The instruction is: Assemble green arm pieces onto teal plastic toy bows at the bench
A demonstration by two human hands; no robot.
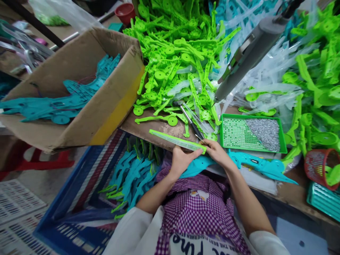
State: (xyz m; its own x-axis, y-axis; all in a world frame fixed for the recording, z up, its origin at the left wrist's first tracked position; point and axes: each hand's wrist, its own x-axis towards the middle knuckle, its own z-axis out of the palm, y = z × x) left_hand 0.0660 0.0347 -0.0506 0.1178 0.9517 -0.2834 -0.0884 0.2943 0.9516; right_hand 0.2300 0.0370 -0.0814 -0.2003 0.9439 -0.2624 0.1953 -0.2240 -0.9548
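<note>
A long, narrow bright-green plastic piece (162, 135) with a translucent insert lies across both hands at the table's front edge. My left hand (182, 160) is closed on its lower side, thumb pressed along it towards the right end. My right hand (217, 152) is closed at that right end, fingertips pinched together; anything small between them is too fine to make out. Under the hands a turquoise plastic part (198, 167) rests at my lap. Just beyond the fingers lies a dark pen-like tool (191, 122). Another turquoise part (261, 164) lies right of my right hand.
Heaped green parts (172, 60) and translucent pieces (265, 71) cover the table's back. A grey electric screwdriver (247, 56) hangs over them. A green tray (225, 146) holds small metal pieces. A cardboard box (117, 99) and blue crate (57, 209) with turquoise parts stand left; a red basket (315, 164), right.
</note>
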